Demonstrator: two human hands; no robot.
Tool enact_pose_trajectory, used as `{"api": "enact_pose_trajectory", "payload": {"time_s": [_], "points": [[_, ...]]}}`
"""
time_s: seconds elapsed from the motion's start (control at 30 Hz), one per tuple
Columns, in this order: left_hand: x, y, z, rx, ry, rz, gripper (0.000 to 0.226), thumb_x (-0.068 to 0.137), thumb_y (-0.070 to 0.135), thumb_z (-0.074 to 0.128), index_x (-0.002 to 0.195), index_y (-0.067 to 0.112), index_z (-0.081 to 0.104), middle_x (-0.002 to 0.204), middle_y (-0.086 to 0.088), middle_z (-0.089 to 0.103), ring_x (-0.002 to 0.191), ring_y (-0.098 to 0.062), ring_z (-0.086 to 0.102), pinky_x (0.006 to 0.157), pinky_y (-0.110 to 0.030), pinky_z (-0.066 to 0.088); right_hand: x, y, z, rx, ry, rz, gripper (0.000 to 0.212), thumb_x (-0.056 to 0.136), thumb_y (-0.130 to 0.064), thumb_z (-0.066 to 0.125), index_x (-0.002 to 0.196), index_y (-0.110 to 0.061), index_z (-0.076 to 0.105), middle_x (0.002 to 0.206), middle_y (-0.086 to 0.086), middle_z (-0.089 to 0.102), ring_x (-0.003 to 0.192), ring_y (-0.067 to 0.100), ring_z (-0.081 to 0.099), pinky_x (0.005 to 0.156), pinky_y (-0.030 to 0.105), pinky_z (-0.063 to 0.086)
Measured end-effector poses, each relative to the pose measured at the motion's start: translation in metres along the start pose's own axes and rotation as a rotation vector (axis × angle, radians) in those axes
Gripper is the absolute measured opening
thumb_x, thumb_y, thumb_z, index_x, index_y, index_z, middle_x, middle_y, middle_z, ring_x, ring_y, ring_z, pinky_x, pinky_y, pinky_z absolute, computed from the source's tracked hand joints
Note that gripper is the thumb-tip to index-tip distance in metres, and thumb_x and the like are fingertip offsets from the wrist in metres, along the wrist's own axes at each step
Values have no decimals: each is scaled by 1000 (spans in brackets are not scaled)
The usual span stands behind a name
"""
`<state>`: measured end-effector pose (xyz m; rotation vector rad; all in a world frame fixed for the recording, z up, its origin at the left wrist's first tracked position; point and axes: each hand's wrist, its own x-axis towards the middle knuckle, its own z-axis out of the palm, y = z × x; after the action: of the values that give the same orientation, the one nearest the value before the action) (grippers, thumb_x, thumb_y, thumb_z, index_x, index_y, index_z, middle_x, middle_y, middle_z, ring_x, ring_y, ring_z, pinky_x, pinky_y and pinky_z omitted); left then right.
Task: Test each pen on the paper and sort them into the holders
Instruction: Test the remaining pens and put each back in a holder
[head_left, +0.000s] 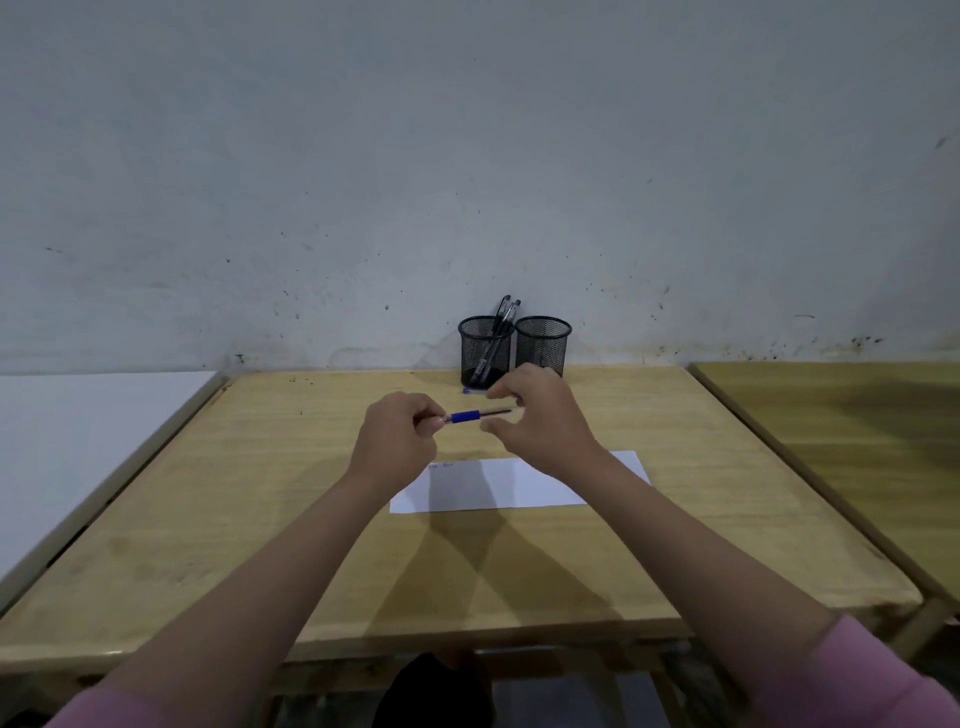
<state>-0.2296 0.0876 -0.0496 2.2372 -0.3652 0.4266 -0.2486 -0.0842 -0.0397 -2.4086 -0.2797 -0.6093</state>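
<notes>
While both hands (402, 431) (535, 415) hold it, blue-gripped pen (464, 416) lies level.

The left hand (402, 434) covers one end of the blue-gripped pen (470, 415), and the pen's tip end is lost against the right hand (540, 415). A small blue object (471, 389) behind the hands is mostly hidden. Faint marks on the paper (498, 486) are too small to read. The right holder (543, 345) does not show its contents clearly. Both pink sleeves (857, 680) are cut off by the bottom edge.
</notes>
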Motion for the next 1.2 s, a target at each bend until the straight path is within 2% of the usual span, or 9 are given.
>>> {"api": "enact_pose_trajectory", "payload": {"time_s": [0.1, 0.33, 0.4, 0.5, 0.6, 0.7, 0.9, 1.07, 1.2], "points": [[6, 12, 5, -7, -31, 79, 12, 84, 5, 60, 88, 8, 71, 85, -8, 67, 77, -19, 57, 74, -31, 48, 7, 10, -2, -110, -70, -49, 30, 79, -24, 74, 108, -17, 70, 105, -3, 69, 91, 13, 43, 82, 31, 40], [35, 28, 22, -59, 30, 174, 27, 83, 14, 63, 109, 4, 62, 99, -12, 67, 90, -21, 62, 83, -27, 46, 30, 36, -21, -155, 15, -37, 15, 79, -15, 70, 93, -14, 68, 88, 4, 69, 80, 25, 60, 71, 36, 49], [48, 26, 33, 26, 1, 210, 31, 84, 19, 61, 112, 5, 60, 105, -13, 65, 98, -26, 60, 87, -33, 46, 44, 45, -34, -77, 109, 10, 24, 78, -9, 68, 101, -12, 61, 84, 6, 68, 75, 27, 62, 69, 39, 51], [72, 21, 51, 176, -97, 273, 45, 83, 33, 52, 117, 4, 57, 114, -16, 61, 107, -31, 56, 93, -36, 42, 74, 56, -54, 59, 228, 38, 48, 79, -6, 68, 120, -14, 46, 77, 8, 66, 63, 23, 64, 61, 34, 50], [99, 17, 72, 332, -164, 333, 59, 78, 41, 44, 126, 7, 50, 136, -16, 49, 126, -31, 45, 106, -40, 32, 111, 70, -67, 129, 367, 64, 51, 78, -8, 72, 119, -17, 44, 77, 4, 66, 58, 18, 66, 55, 25, 50], [122, 13, 95, 433, -228, 371, 62, 86, 42, 46, 139, 13, 32, 153, -7, 27, 141, -23, 25, 114, -45, 16, 143, 86, -65, 192, 496, 102, 45, 80, -11, 70, 116, -15, 44, 75, 4, 65, 59, 21, 64, 55, 27, 49], [151, 9, 129, 550, -330, 418, 67, 92, 46, 37, 146, 19, 7, 158, 0, 5, 146, -17, 3, 117, -49, 1, 173, 117, -40, 157, 516, 200, 32, 87, -16, 64, 112, -12, 45, 59, -6, 56, 54, 8, 56, 49, 21, 40], [154, 2, 141, 517, -318, 393, 66, 93, 45, 36, 146, 19, 8, 158, 1, 6, 146, -17, 3, 117, -48, 1, 172, 138, -15, 86, 421, 320, 26, 89, -25, 61, 107, -10, 51, 61, -3, 57, 67, 22, 62, 67, 38, 53], [155, 1, 140, 508, -312, 395, 66, 92, 44, 38, 146, 19, 9, 158, 1, 7, 145, -16, 3, 117, -46, 2, 165, 144, -13, 32, 400, 405, 31, 89, -27, 59, 115, -11, 54, 94, 4, 64, 95, 25, 61, 86, 43, 49]]}}
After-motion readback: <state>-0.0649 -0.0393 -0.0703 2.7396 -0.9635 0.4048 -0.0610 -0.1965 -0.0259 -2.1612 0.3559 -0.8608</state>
